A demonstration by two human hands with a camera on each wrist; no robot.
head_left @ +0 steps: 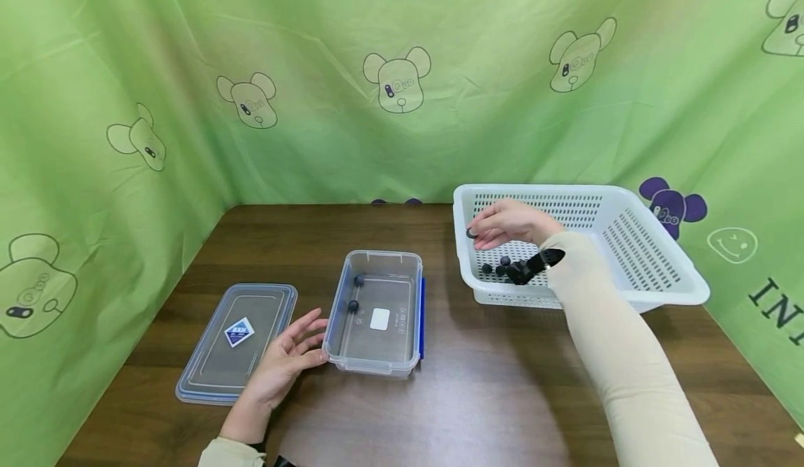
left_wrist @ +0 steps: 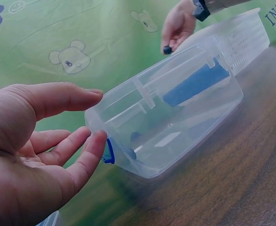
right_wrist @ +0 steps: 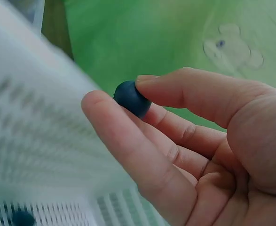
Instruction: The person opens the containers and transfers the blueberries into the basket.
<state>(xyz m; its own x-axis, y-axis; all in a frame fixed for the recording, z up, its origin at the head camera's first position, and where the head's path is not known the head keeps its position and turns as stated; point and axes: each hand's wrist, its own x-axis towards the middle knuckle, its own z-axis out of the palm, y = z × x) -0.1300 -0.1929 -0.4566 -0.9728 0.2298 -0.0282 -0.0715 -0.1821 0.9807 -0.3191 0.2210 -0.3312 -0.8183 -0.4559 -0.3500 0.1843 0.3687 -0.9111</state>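
Observation:
My right hand (head_left: 511,223) is over the left side of a white perforated basket (head_left: 653,261). Between thumb and fingers it pinches a blueberry (right_wrist: 131,99), dark blue and round. Several more blueberries (head_left: 486,269) lie on the basket floor, partly hidden by the wrist strap. A clear plastic food container (head_left: 377,366) stands left of the basket with its top uncovered. Two blueberries (head_left: 354,306) sit inside it, near its left wall. My left hand (head_left: 285,362) is at the container's near left corner, fingertips touching it and fingers loosely extended.
A clear lid (head_left: 213,376) with a blue rim and a diamond label lies flat left of the container. A blue latch flap (head_left: 423,320) hangs along the container's right side. Green printed cloth (head_left: 326,146) encloses the back and sides of the wooden table (head_left: 465,397).

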